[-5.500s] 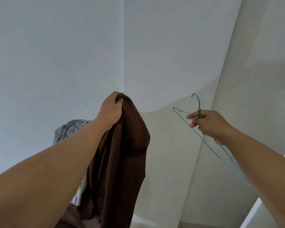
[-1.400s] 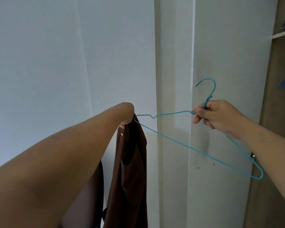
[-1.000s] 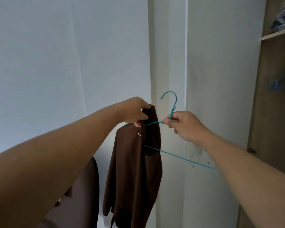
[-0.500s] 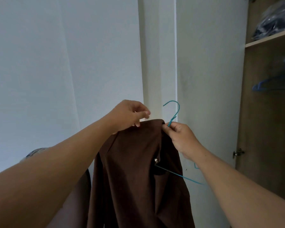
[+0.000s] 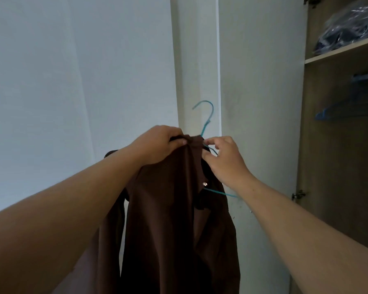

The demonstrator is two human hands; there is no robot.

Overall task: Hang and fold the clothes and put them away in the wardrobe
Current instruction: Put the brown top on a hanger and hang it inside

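Two hands at frame centre dress brown garment [image 5: 174, 219] onto teal hanger [image 5: 206, 122]. Left hand [image 5: 157, 145] fingers grip collar, holding it up. Right hand [image 5: 223, 160] fingers pinch hanger wire below hook, steadying it. Open wardrobe [image 5: 336, 145] at right.

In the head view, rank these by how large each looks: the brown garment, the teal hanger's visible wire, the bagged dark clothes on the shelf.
1. Brown garment, by far the largest, though nearest the camera.
2. Bagged dark clothes.
3. Teal hanger: thin wire, mostly hidden inside the garment.
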